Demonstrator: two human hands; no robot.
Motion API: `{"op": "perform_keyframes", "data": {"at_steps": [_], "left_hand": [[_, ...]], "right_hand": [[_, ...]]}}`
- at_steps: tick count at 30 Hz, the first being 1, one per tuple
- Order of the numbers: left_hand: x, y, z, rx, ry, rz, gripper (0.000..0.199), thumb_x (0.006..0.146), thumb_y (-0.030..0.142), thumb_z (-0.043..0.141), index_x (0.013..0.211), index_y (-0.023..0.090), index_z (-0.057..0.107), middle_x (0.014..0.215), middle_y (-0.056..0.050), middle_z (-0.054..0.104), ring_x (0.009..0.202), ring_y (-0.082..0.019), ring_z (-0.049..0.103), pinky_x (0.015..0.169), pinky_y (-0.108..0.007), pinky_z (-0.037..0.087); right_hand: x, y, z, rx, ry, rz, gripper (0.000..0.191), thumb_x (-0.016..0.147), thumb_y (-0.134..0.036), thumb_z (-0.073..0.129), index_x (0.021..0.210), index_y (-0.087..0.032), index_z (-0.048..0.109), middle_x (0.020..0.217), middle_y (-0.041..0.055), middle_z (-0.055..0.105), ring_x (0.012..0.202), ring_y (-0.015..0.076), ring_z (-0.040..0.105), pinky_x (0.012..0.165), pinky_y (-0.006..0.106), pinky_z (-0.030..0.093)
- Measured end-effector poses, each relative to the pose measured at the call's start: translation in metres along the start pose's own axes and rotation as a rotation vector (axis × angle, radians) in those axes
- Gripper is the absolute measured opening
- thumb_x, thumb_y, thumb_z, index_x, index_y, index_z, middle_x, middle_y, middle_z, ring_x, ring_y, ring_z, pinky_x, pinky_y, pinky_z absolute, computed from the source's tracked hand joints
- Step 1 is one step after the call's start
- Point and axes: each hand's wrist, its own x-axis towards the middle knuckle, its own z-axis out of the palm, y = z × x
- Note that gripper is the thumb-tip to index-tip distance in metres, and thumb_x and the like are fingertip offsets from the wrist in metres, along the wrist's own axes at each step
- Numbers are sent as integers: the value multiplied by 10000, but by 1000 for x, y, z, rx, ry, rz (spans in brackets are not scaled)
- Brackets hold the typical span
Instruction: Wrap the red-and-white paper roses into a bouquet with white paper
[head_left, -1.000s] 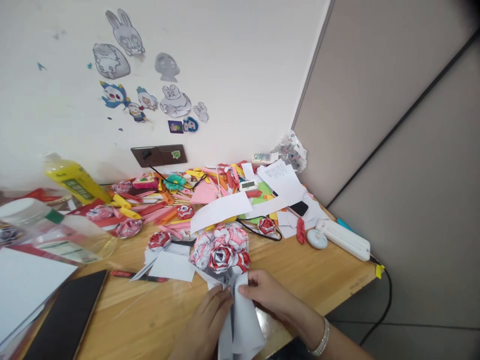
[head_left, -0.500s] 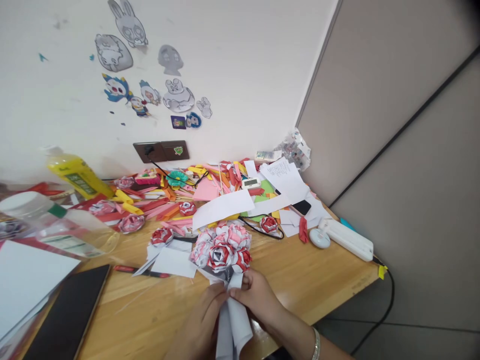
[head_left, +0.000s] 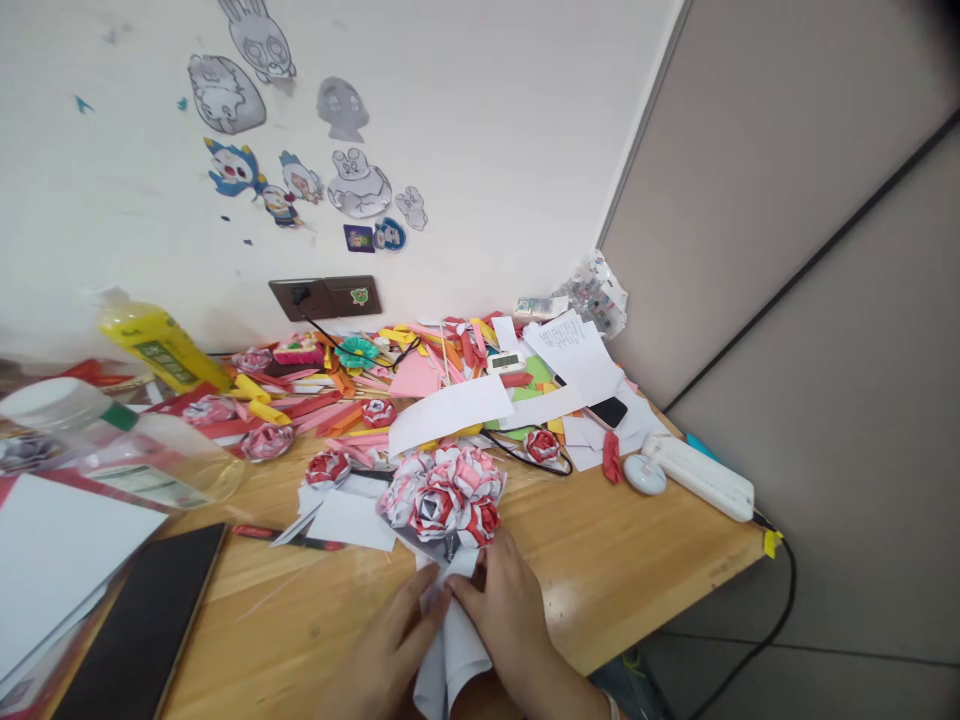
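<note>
A bouquet of red, pink and white paper roses (head_left: pixel 442 495) stands in front of me, its blooms pointing away toward the wall. White wrapping paper (head_left: pixel 457 640) encloses its lower part and flares toward me. My left hand (head_left: pixel 394 640) grips the paper's left side, thumb and fingers closed near the middle. On the other side my right hand (head_left: pixel 510 610) pinches the paper just below the blooms, its thumb close to the left thumb. The stems are mostly hidden by the paper. Just left of the bouquet, a loose paper rose (head_left: pixel 327 467) rests by some white paper pieces (head_left: pixel 352 520).
Coloured paper strips (head_left: pixel 330 415) cover the table's back. At left are a yellow bottle (head_left: pixel 161 345), a clear jar (head_left: pixel 150 465), a black tablet-like slab (head_left: pixel 142 630) and a red-and-black pen (head_left: pixel 289 538). A mouse (head_left: pixel 645 475) and white power strip (head_left: pixel 701 480) lie at right.
Both hands remain on the wrapping paper. My right hand has turned, its fingers further around the right side, and the paper's lower end has swung slightly left.
</note>
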Motion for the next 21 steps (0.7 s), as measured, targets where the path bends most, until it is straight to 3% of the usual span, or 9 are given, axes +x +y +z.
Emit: {"op": "perform_keyframes", "data": {"at_steps": [4, 8, 15, 18, 21], "left_hand": [[10, -9, -19, 94, 6, 216, 496, 856, 80, 422, 1329, 226, 397, 1241, -38, 593, 1181, -232, 484, 966, -389, 418], [24, -12, -41, 237, -74, 430, 419, 827, 82, 468, 1230, 184, 518, 1324, -19, 519, 1285, -277, 327, 1035, -413, 292], [38, -12, -55, 292, -151, 484, 493, 817, 81, 483, 1292, 211, 450, 1376, -16, 460, 1319, -278, 259, 1091, -470, 123], [37, -13, -53, 280, -125, 448, 491, 820, 80, 476, 1292, 215, 451, 1368, -15, 471, 1322, -264, 263, 1099, -458, 107], [36, -12, -51, 253, -112, 428, 473, 831, 117, 472, 1296, 199, 446, 1357, -16, 485, 1332, -248, 247, 1107, -436, 96]], "right_hand": [[0, -3, -2, -37, -12, 12, 262, 683, -244, 653, 913, -163, 556, 841, 66, 621, 798, 244, 599, 684, 317, 438], [1, -6, -6, -6, -26, 1, 272, 696, -245, 652, 946, -174, 573, 890, 62, 636, 856, 247, 604, 707, 310, 430], [2, -6, -15, 14, -79, -7, 129, 699, -230, 634, 813, -183, 597, 784, 40, 635, 758, 212, 595, 655, 278, 407], [-3, -2, -18, 190, -249, 14, 96, 697, -229, 619, 773, -186, 580, 718, 8, 617, 684, 174, 583, 608, 252, 405], [-11, 7, -15, 476, -431, 103, 308, 611, -124, 635, 889, -177, 514, 624, -60, 535, 589, 127, 550, 529, 203, 392]]}}
